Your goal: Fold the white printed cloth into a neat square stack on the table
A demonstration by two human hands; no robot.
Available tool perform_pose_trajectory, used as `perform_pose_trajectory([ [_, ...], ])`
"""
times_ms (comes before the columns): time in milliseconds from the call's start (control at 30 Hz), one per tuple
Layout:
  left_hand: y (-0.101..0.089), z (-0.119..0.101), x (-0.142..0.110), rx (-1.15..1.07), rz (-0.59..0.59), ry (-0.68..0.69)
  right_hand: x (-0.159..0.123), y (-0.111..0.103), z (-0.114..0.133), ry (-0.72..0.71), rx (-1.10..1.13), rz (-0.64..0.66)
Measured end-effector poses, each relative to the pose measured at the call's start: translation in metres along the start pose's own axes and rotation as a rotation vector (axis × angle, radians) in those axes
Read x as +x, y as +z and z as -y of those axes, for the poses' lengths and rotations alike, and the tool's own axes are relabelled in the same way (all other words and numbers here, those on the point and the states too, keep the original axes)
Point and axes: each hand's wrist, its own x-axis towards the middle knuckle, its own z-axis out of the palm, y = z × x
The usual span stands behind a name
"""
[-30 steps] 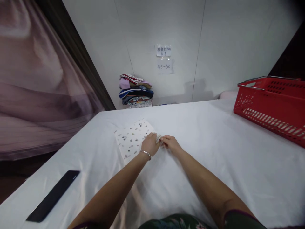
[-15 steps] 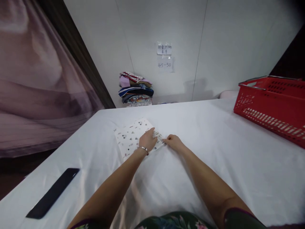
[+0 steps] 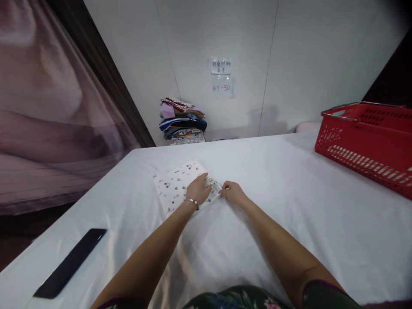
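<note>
Step in hand looks like straightening a gathered edge: patterned cloth (image 3: 177, 184) lies under the left fingers, spreading out left of them. Left hand (image 3: 197, 191) rests on it, thumb and forefinger apart, can't tell if gripping; right hand (image 3: 233, 192) pinches its near-right end. Next move probably calls for gentle, even tension. Thin, soft fabric, pleated between both hands' fingers; smooth, creased white sheet (image 3: 257, 171) beneath.

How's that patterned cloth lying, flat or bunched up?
Partly each: the patterned cloth lies flat at its left, but its right end is creased between the left hand and right hand.
</note>
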Motion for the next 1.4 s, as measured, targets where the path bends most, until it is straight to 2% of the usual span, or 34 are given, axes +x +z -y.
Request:
perform_pose_trajectory([
  [167, 0.004, 0.001, 0.000, 0.001, 0.001, 0.038, 0.000, 0.001, 0.000, 0.069, 0.101, 0.037],
  [400, 0.008, 0.002, 0.000, 0.004, -0.001, 0.065, 0.003, 0.005, 0.001, 0.233, 0.485, 0.072],
  [500, 0.009, 0.002, 0.001, 0.009, 0.007, 0.075, 0.002, 0.009, 0.003, 0.242, 0.561, 0.064],
  [700, 0.011, -0.001, -0.002, 0.046, 0.028, 0.076, -0.001, 0.011, 0.009, 0.137, 0.492, -0.048],
  [833, 0.016, -0.005, -0.008, 0.078, 0.034, 0.109, -0.001, 0.009, 0.011, 0.183, 0.564, -0.012],
  [933, 0.020, -0.007, -0.011, 0.065, -0.014, 0.079, -0.001, 0.007, 0.011, 0.237, 0.633, 0.009],
  [1033, 0.022, -0.007, -0.011, 0.022, -0.062, 0.039, -0.001, 0.005, 0.012, 0.218, 0.600, -0.020],
  [1167, 0.024, -0.008, -0.014, 0.008, -0.047, 0.018, -0.001, 0.006, 0.013, 0.176, 0.547, -0.043],
  [1400, 0.028, -0.013, -0.022, 0.073, -0.017, 0.123, 0.000, 0.004, 0.010, 0.226, 0.635, 0.018],
])
